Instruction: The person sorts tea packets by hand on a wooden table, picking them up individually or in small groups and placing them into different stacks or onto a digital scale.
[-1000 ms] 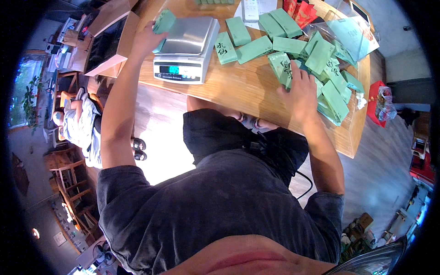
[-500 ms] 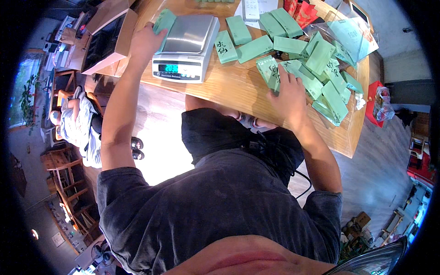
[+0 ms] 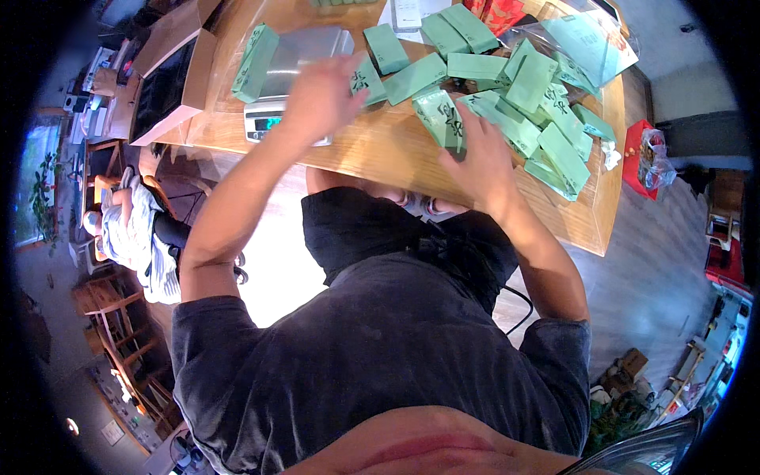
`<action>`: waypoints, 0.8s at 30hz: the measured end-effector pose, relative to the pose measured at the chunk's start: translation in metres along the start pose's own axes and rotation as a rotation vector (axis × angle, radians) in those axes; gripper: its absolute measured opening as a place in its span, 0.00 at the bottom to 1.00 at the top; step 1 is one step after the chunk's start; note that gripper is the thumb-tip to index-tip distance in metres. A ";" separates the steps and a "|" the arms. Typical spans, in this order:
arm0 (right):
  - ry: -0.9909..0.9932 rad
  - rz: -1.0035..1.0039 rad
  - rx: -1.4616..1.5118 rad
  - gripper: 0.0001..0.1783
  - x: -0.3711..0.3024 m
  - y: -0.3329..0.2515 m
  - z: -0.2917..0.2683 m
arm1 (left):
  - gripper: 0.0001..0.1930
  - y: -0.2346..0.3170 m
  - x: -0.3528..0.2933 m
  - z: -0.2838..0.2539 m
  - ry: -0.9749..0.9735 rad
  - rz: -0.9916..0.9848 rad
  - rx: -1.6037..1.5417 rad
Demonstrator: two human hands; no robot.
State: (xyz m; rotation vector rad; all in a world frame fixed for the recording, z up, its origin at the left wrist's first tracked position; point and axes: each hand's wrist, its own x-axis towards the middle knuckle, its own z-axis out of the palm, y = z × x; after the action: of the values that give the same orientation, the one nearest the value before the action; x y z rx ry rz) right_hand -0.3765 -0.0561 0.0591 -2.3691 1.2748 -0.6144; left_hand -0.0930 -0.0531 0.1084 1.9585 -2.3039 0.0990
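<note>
My left hand [image 3: 323, 96], blurred by motion, is over the right side of a digital scale [image 3: 257, 124] with a metal pan. Its thumb and fingers spread toward a green paper packet [image 3: 369, 81] with dark brush lettering beside the scale; whether they touch it is unclear. Another green packet [image 3: 255, 63] rests at the pan's left edge, no hand on it. To the right, my right hand [image 3: 481, 154] has its thumb and fingers around the near end of a lettered green packet [image 3: 437, 117], next to a heap of similar packets [image 3: 532, 85].
An open cardboard box [image 3: 194, 75] stands left of the wooden table [image 3: 364, 150]. At the far side are a white remote-like device [image 3: 408, 14], red packaging [image 3: 503, 12] and a clear plastic bag [image 3: 594, 43]. A person [image 3: 131, 229] sits at the left; a red bag [image 3: 640, 158] is off the right edge.
My left hand has let go of the green packet at the scale's left edge and swung right across the pan. My right hand keeps its grip. The whole view has shifted slightly.
</note>
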 end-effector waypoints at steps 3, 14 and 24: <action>-0.035 0.039 0.192 0.44 -0.004 0.000 -0.005 | 0.34 0.016 0.002 0.050 -0.078 0.100 0.144; -0.081 0.192 0.502 0.44 -0.019 0.019 -0.025 | 0.14 0.035 -0.017 0.078 0.078 0.020 -0.067; -0.063 0.082 0.722 0.36 -0.016 0.024 -0.035 | 0.18 0.062 -0.071 0.001 -0.103 -0.105 -0.834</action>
State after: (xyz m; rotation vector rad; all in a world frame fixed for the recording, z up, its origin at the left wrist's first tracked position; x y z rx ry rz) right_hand -0.4199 -0.0587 0.0728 -1.7164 0.9068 -0.8001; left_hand -0.1429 0.0264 0.0996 1.6271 -1.8149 -0.8405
